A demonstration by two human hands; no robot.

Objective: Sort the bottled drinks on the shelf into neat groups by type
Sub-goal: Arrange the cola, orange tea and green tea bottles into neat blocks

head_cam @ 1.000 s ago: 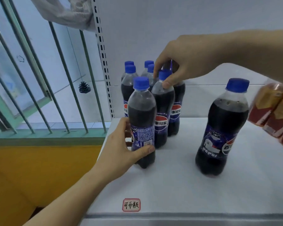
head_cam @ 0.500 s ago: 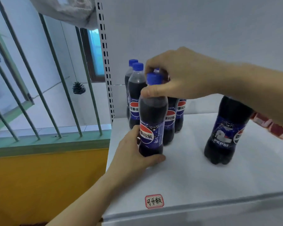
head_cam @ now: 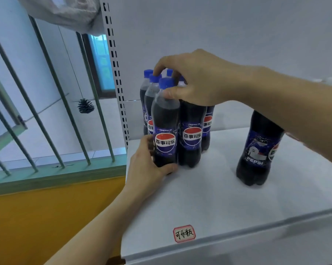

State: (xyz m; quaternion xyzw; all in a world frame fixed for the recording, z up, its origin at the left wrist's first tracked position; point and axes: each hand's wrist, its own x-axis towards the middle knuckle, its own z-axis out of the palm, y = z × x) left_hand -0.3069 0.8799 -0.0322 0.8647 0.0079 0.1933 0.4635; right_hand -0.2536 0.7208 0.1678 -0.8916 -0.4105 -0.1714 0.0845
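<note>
- Since half a second ago, the front Pepsi bottle (head_cam: 165, 129) has been turned so its red, white and blue logo faces forward, and it now stands tight against the second front bottle (head_cam: 192, 134) on its right
- Left hand (head_cam: 148, 165) wraps the base of the front Pepsi bottle, thumb curled across the bottom front and fingers behind it
- Right hand (head_cam: 195, 81) comes in over the cluster; its thumb presses the shoulder of the front Pepsi bottle just under the blue cap (head_cam: 167, 83), while curled fingers reach over the caps behind it
- Back bottles (head_cam: 150, 98) of the same cola stand directly behind the front Pepsi bottle, blue caps showing, packed into the back left corner of the white shelf (head_cam: 209, 197)
- One more same-label bottle (head_cam: 208, 125) stands behind and right of the second front bottle, partly hidden by the right hand
- A lone Pepsi bottle (head_cam: 259, 150) with a different picture label stands well apart to the right of the cluster; its cap is hidden behind the right forearm
- A red-bordered handwritten tag (head_cam: 184, 233) is stuck near the front edge of the shelf, in front of the cluster
- Left of the shelf are a slotted upright (head_cam: 115, 77), green window bars (head_cam: 46, 92) and a hanging pine cone (head_cam: 86, 105)
</note>
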